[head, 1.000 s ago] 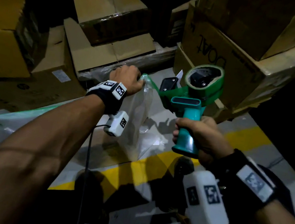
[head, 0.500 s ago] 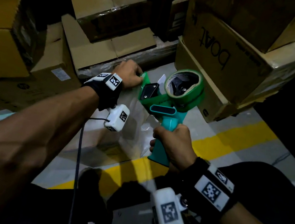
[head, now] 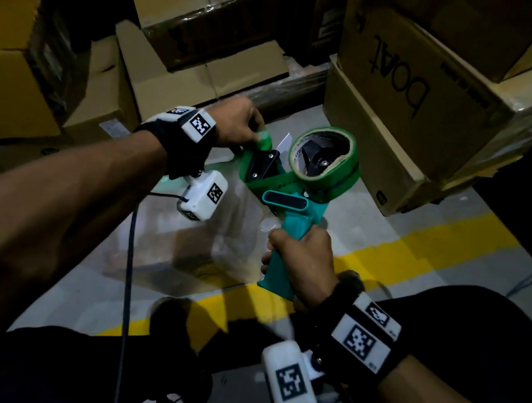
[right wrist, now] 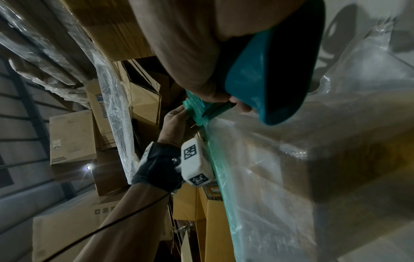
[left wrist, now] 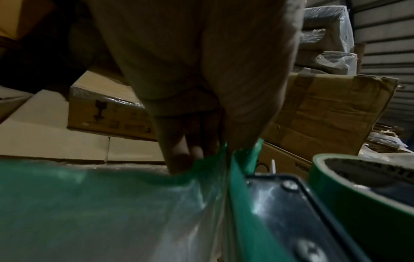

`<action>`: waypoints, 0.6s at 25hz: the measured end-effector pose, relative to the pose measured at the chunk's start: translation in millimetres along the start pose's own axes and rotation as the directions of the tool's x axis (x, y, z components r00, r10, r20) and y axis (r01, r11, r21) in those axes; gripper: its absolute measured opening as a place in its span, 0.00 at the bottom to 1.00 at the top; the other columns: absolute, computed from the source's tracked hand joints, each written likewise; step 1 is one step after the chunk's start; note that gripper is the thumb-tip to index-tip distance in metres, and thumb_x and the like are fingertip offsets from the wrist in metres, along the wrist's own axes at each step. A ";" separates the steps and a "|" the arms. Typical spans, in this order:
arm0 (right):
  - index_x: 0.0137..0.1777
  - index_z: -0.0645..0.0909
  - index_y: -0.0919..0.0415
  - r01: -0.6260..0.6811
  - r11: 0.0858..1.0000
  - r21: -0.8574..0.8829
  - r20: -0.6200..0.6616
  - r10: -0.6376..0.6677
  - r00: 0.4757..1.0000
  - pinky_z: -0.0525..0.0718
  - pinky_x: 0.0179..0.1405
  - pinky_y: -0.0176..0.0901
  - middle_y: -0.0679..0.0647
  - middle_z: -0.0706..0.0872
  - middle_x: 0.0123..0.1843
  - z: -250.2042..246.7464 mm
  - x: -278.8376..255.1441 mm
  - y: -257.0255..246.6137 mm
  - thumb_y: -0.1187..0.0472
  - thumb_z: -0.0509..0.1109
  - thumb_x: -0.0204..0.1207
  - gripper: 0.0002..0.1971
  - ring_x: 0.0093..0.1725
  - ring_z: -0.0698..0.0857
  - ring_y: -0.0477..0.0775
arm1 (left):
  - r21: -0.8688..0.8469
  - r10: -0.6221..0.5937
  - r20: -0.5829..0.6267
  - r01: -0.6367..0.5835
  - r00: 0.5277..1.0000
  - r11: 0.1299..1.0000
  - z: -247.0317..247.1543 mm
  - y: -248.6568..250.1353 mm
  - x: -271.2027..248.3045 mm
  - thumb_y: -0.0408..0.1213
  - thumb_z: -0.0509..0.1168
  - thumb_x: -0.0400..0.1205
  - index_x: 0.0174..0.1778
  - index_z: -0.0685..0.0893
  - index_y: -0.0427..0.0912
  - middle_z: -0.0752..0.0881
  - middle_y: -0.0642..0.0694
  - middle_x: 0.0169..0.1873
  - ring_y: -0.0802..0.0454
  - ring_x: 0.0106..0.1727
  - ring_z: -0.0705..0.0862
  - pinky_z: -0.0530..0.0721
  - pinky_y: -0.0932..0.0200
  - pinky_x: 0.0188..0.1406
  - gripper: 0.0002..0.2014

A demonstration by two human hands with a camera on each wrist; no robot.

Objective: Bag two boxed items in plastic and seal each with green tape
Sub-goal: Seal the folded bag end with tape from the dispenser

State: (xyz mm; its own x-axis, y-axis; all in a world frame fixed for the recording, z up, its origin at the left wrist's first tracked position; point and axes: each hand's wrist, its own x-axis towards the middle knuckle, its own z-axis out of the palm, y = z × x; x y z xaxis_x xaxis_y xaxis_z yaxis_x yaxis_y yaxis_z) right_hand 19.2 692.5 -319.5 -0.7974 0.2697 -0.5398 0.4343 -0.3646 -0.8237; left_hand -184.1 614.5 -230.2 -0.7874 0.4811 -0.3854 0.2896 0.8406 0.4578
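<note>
The left hand (head: 238, 125) pinches the top edge of the plastic bag (head: 208, 228) together with the loose end of the green tape (left wrist: 235, 173), its fingers (left wrist: 177, 150) pressed close on the fold. Just to the right of those fingers sits the nose of the tape gun (head: 280, 183), touching the bag's edge, with the green roll (head: 326, 158) behind it. The right hand (head: 301, 258) is wrapped tight round the gun's teal handle. Below the left fingers, the boxed item (right wrist: 336, 150) rests inside the bag on the floor (head: 387, 228), by a yellow line (head: 418, 248). Cardboard boxes (head: 419, 96) are stacked beyond.
</note>
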 end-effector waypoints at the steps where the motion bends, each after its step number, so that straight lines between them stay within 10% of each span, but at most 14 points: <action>1: 0.44 0.76 0.65 0.000 1.000 -0.009 -0.004 0.000 1.000 0.82 0.30 0.48 0.54 0.78 0.25 0.0 1.8 1.2 0.68 0.69 0.69 0.06 0.26 0.83 0.59 | -0.017 0.001 0.034 0.000 0.999 1.000 -2.6 1.7 -0.8 0.29 0.66 0.83 0.54 0.85 0.29 0.82 0.45 0.31 0.66 0.15 0.78 0.71 0.75 0.13 0.09; 10: 0.42 0.78 0.69 0.009 1.000 -0.015 0.024 -0.009 1.000 0.85 0.30 0.49 0.58 0.83 0.25 5.6 2.7 8.7 0.67 0.68 0.68 0.06 0.24 0.83 0.59 | 0.108 -0.013 0.073 0.005 0.997 0.994 -0.4 -6.0 1.5 0.46 0.66 0.82 0.54 0.86 0.32 0.87 0.34 0.45 0.49 0.34 0.81 0.74 0.74 0.16 0.18; 15: 0.43 0.75 0.64 -0.010 0.999 0.036 0.022 0.009 1.000 0.83 0.31 0.48 0.51 0.81 0.21 10.9 0.1 16.0 0.62 0.68 0.63 0.10 0.26 0.84 0.60 | 0.285 0.034 0.019 -0.038 0.999 0.958 4.4 2.6 6.7 0.41 0.68 0.81 0.50 0.88 0.35 0.89 0.40 0.40 0.56 0.26 0.80 0.72 0.72 0.16 0.12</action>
State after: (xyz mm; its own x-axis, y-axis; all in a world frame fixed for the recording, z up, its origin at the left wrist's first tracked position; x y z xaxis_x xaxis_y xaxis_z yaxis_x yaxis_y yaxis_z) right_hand 21.5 676.9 -330.8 -0.8023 0.2467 -0.5435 0.4269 -0.3992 -0.8114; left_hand -186.3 620.9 -235.1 -0.7665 0.5140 -0.3850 0.4623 0.8577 0.2248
